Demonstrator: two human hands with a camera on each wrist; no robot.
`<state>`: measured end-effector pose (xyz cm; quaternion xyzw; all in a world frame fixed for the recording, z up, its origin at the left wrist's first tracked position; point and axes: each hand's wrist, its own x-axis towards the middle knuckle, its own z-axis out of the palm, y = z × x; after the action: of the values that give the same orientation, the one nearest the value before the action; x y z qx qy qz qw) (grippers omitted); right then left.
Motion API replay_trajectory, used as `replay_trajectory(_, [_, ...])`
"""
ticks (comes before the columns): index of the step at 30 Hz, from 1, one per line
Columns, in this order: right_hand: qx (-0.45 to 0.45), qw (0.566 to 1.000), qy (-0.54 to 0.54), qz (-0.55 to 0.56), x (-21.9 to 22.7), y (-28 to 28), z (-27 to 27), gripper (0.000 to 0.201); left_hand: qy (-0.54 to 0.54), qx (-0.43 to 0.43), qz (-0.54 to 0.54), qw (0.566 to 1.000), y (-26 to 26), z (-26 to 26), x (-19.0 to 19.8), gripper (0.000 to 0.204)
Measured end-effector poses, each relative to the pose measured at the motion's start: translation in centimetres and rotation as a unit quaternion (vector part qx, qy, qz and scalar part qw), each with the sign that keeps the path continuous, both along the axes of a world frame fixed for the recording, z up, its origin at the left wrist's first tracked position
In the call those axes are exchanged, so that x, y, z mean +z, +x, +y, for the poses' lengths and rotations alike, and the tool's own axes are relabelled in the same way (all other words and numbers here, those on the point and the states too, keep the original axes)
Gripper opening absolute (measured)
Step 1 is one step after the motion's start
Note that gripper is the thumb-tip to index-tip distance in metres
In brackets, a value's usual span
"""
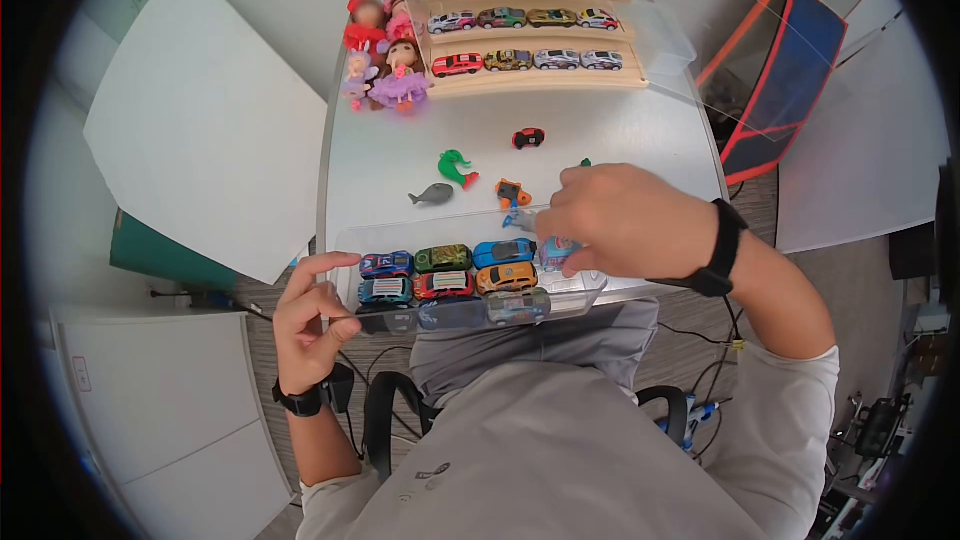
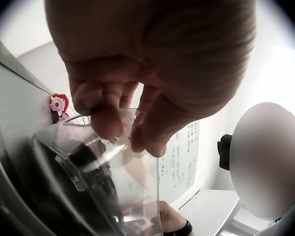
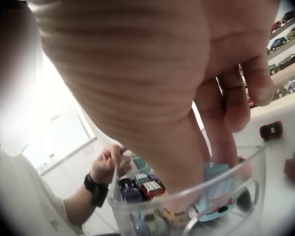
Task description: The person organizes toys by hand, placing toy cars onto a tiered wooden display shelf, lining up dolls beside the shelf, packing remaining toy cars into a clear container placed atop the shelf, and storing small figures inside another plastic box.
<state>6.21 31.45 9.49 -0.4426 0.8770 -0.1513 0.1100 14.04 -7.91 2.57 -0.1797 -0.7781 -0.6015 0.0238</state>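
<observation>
A clear plastic box lies along the table's front edge with two rows of toy cars, among them a green car and an orange car. The left hand pinches the box's left end wall; the left wrist view shows its fingertips on the clear rim. At the box's right end, the right hand grips a light blue toy car, also seen in the right wrist view as a light blue car between thumb and fingers, inside the box wall.
Behind the box lie a grey whale, a green toy, an orange toy and a red-black car. A tiered wooden rack of cars stands at the back, with dolls to its left.
</observation>
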Motion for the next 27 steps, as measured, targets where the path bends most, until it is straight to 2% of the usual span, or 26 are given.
replay_trajectory(2, [0.043,0.995,0.060,0.066,-0.3,0.4,-0.6,0.025,-0.006,0.000,-0.008,1.000,0.0,0.0,0.1,0.027])
replay_trajectory(5, [0.031,0.990,0.090,0.109,-1.0,0.3,-1.4,0.022,-0.003,-0.005,-0.016,1.000,0.0,0.2,0.4,0.026])
replay_trajectory(15, [0.041,0.988,0.130,0.070,0.8,0.1,-2.5,0.025,-0.004,-0.019,0.003,1.000,-0.1,-0.4,0.1,0.023])
replay_trajectory(17, [0.012,0.985,0.122,0.125,0.2,0.6,-2.6,0.022,-0.009,-0.021,-0.002,1.000,-0.1,-0.3,0.2,0.023])
replay_trajectory(21, [0.002,0.979,0.130,0.160,-0.5,0.6,-2.5,0.020,0.002,-0.029,-0.011,1.000,-0.2,-0.3,0.1,0.022])
replay_trajectory(24, [0.003,0.978,0.142,0.155,-0.3,0.2,-2.4,0.020,-0.014,-0.034,-0.001,0.999,-0.4,-0.3,0.3,0.023])
replay_trajectory(27, [0.013,0.989,0.110,0.103,0.3,-1.4,-1.3,0.021,-0.003,-0.030,-0.003,1.000,-0.5,-0.4,0.4,0.024])
